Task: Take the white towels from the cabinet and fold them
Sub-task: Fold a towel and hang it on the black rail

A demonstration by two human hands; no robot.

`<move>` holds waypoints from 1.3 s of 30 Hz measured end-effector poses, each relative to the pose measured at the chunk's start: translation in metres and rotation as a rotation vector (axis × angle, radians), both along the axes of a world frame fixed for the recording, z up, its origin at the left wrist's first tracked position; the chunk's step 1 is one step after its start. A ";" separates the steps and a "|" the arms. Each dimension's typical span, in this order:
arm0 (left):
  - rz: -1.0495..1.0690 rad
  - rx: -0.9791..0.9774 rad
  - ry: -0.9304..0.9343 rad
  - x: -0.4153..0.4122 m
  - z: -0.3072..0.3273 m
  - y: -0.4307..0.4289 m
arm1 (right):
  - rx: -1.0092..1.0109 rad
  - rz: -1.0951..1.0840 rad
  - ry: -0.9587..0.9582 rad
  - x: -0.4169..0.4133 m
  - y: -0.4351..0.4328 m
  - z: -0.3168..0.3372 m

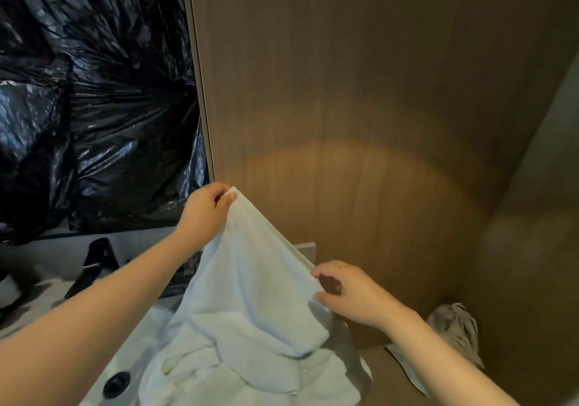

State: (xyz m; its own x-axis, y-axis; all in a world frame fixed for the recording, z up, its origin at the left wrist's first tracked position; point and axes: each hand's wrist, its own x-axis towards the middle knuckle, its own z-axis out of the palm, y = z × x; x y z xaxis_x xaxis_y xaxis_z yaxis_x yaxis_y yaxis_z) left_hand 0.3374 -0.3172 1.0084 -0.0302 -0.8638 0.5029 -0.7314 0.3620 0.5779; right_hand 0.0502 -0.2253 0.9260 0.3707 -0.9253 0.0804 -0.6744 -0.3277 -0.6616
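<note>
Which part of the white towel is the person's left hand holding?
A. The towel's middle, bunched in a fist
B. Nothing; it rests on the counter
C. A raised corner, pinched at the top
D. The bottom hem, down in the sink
C: the left hand pinches the white towel at its topmost corner, and the cloth hangs down from there.

The white towel (250, 305) runs off the bottom edge, and its folds hide the sink basin (131, 352).
</note>
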 end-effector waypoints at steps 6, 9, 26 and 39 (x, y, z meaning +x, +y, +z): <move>0.077 0.054 0.038 0.011 -0.030 0.010 | -0.063 -0.008 0.133 0.003 0.018 -0.040; 0.112 0.072 0.049 0.014 -0.035 0.009 | -0.160 -0.089 0.022 0.003 0.024 -0.050; 0.200 0.100 0.090 0.037 -0.058 -0.004 | -0.222 -0.083 0.492 -0.040 0.037 -0.038; 0.256 -0.184 0.205 0.039 0.045 -0.034 | -0.659 -0.489 0.680 -0.083 -0.027 0.116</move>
State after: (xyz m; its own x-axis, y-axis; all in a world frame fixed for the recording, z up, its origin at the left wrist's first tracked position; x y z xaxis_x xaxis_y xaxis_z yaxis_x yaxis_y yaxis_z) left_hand 0.3765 -0.3513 1.0537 0.2925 -0.7247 0.6239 -0.6876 0.2940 0.6639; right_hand -0.0325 -0.2520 1.0421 0.1266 -0.8349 0.5357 -0.9906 -0.0779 0.1126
